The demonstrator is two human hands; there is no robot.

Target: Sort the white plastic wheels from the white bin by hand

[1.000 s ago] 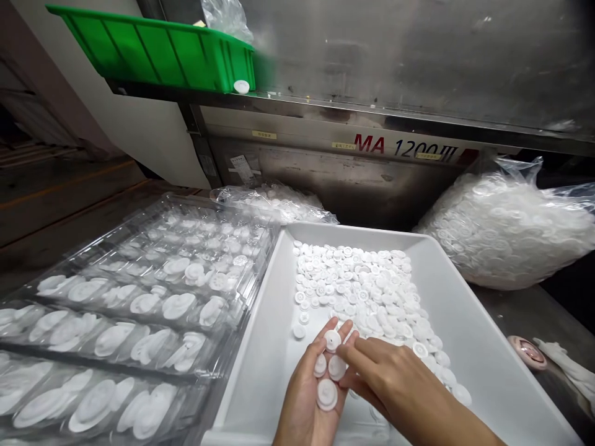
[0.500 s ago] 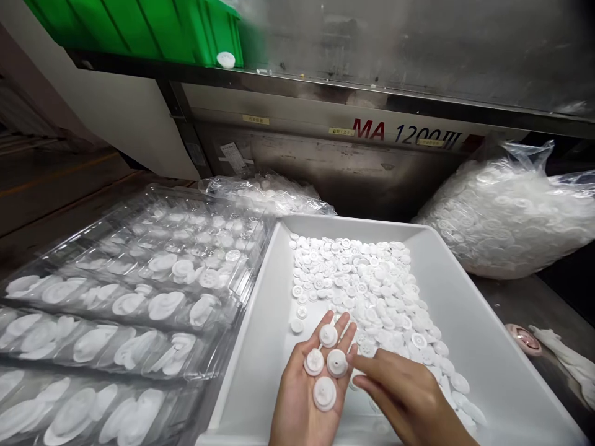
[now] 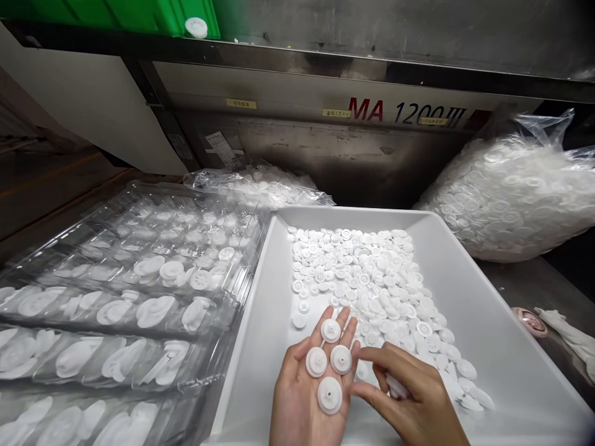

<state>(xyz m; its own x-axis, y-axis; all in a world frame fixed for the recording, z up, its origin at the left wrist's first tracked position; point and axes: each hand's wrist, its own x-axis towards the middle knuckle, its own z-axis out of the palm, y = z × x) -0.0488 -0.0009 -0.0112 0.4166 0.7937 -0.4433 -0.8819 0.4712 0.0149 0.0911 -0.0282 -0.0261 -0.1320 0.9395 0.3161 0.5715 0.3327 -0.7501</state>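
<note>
My left hand (image 3: 309, 390) lies palm up over the near part of the grey tray (image 3: 246, 347), its fingers stretched out. Several round white plastic discs (image 3: 330, 395) with raised centres rest on the palm and fingers, set apart from one another. Just to the right is my right hand (image 3: 413, 396), thumb and forefinger parted near the edge of the left hand. Its other fingers curl around white plastic discs (image 3: 396, 388), partly hidden. Beyond both hands, a loose heap of similar discs (image 3: 372, 279) covers the tray floor.
Clear plastic blister trays (image 3: 121, 322) filled with white parts are stacked on the left. A bag of white parts (image 3: 515, 198) stands at right, another bag (image 3: 264, 186) behind the tray. A machine ledge (image 3: 279, 59) with a green bin (image 3: 116, 15) runs across the back.
The view has shifted slightly. My right thumb and forefinger have moved apart beside the left hand, and white discs now show under the right fingers. The left hand still carries its discs.
</note>
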